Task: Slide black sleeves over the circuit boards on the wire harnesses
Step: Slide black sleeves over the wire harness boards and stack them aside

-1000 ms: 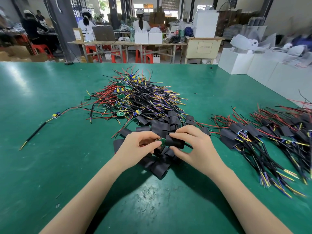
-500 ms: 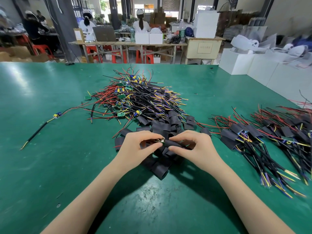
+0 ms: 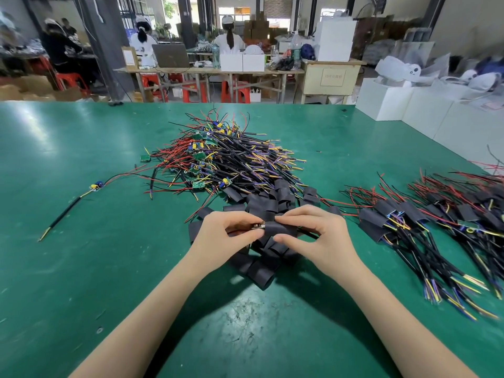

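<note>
Both forearms reach in from near edge, hands meeting at centre above loose sleeve pile [image 3: 261, 266]. Left hand [image 3: 221, 236] pinches circuit board [image 3: 257, 226] end. Right hand [image 3: 313, 236] pinches black sleeve [image 3: 278, 229], partly over board. Cabinet label [image 3: 333, 76] unreadable.

Two hands: left hand [image 3: 218, 236], right hand [image 3: 316, 238]. One sleeve [image 3: 278, 230] held between them. One lone harness [image 3: 76, 203] lying apart at left. Three heaps: bare harnesses [image 3: 231, 165], loose sleeves [image 3: 261, 266], sleeved harnesses [image 3: 441, 227] (too tangled to count singly). Three workers at far tables.
</note>
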